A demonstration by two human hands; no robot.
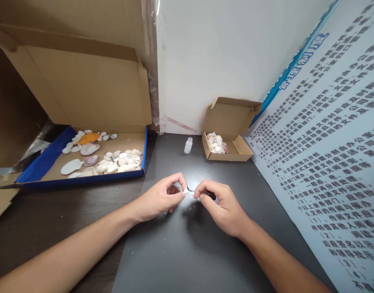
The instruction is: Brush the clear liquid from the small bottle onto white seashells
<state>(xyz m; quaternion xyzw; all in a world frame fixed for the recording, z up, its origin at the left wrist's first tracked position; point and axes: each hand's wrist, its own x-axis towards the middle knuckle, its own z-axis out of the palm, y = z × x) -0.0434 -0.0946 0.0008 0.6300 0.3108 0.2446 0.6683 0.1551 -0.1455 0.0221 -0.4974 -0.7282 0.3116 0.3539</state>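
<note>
My left hand (167, 193) pinches a small white shell (185, 190) between thumb and index finger, above the dark grey mat. Facing it from the right, my right hand (219, 203) is closed around a thin dark tool (211, 195), whose curved tip reaches toward the shell. Whether the tip touches the shell cannot be made out. Beyond the hands, a small translucent bottle (188, 145) stands on the mat.
At the left lies an open blue-edged box (83, 181) with several shells inside. A smaller open cardboard box (228, 156) with shells sits at the back right. A white wall panel (205, 61) rises behind, and a printed sheet (336, 134) slants along the right.
</note>
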